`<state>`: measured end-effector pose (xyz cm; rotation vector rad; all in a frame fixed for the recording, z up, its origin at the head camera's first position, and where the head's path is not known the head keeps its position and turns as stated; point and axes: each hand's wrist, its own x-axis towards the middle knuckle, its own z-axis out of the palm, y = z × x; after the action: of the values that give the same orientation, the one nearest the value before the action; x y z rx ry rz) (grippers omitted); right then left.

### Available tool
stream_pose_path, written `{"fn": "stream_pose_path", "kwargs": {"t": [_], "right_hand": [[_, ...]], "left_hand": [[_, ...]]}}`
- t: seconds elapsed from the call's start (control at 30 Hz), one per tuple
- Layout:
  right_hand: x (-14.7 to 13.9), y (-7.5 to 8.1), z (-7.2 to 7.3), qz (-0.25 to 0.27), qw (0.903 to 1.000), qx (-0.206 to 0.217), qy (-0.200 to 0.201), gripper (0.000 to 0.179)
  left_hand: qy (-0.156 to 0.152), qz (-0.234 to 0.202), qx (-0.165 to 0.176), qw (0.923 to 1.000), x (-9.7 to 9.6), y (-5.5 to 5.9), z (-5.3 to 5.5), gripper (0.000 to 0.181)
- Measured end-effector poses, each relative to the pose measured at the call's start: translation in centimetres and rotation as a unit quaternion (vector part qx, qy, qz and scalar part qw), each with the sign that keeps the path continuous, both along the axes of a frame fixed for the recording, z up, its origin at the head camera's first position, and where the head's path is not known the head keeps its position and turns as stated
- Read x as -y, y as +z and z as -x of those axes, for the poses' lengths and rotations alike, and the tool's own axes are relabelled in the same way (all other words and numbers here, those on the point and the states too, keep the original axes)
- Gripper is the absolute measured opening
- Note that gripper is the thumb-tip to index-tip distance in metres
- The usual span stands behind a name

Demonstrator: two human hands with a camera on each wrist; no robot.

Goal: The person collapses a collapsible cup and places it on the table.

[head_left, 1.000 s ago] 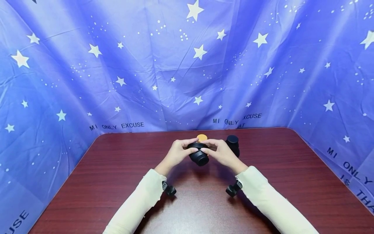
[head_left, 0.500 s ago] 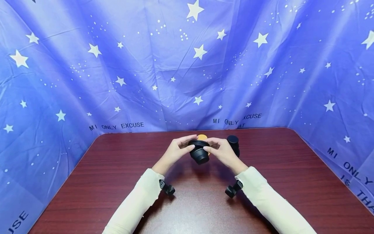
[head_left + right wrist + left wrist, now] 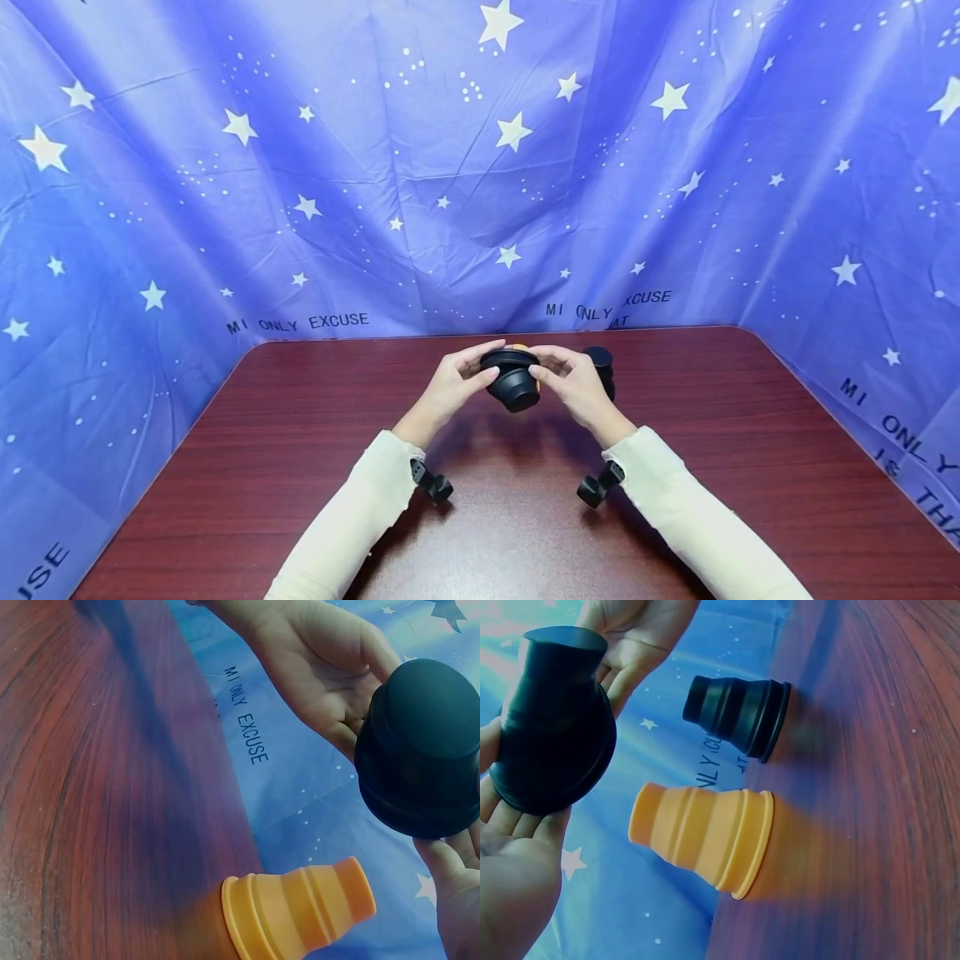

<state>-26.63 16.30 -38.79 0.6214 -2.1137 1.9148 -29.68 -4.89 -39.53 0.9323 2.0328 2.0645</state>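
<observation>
A black collapsible cup [image 3: 517,390] is held above the table between both hands, tilted with its narrow base toward me. My left hand [image 3: 448,390] grips the wide rim from the left, thumb on the near side and fingers behind. From the right, my right hand [image 3: 576,385] holds the same rim in a like way. Behind the held cup stands an orange collapsible cup [image 3: 701,836], base up on the table and mostly hidden in the head view. Beyond my right hand, a second black collapsible cup [image 3: 735,716] also stands base up.
The dark red wooden table [image 3: 300,467] ends at a back edge close behind the cups. A blue curtain [image 3: 420,167] with white stars and printed words hangs around it. A small black camera sits on each wrist.
The black cup has risen a little, now covering more of the orange one. My thumbs have moved apart from the middle of its rim to its sides.
</observation>
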Motion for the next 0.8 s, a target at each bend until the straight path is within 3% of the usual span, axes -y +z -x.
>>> {"fn": "stream_pose_path", "kwargs": {"t": [0.17,0.4,0.5,0.63,0.8], "right_hand": [[-0.4,-0.2,0.1,-0.039,0.9991,0.013,0.002,0.030],[-0.5,-0.2,0.1,-0.090,0.9955,0.014,0.027,0.030],[-0.1,-0.1,0.2,-0.122,0.9920,0.002,0.034,0.028],[0.3,-0.2,0.4,-0.157,0.9867,-0.010,0.042,0.026],[0.3,-0.5,0.3,-0.159,0.9864,-0.016,0.039,0.024]], "left_hand": [[0.009,0.013,-0.009,0.9998,-0.1,-0.3,0.1,0.044],[0.002,0.068,-0.049,0.9965,0.0,1.6,-1.5,0.043],[0.003,0.094,-0.067,0.9934,-0.2,1.8,-1.8,0.043],[0.009,0.111,-0.070,0.9913,-0.3,2.0,-2.1,0.042],[0.009,0.107,-0.064,0.9921,-0.3,1.9,-2.1,0.041]]}}
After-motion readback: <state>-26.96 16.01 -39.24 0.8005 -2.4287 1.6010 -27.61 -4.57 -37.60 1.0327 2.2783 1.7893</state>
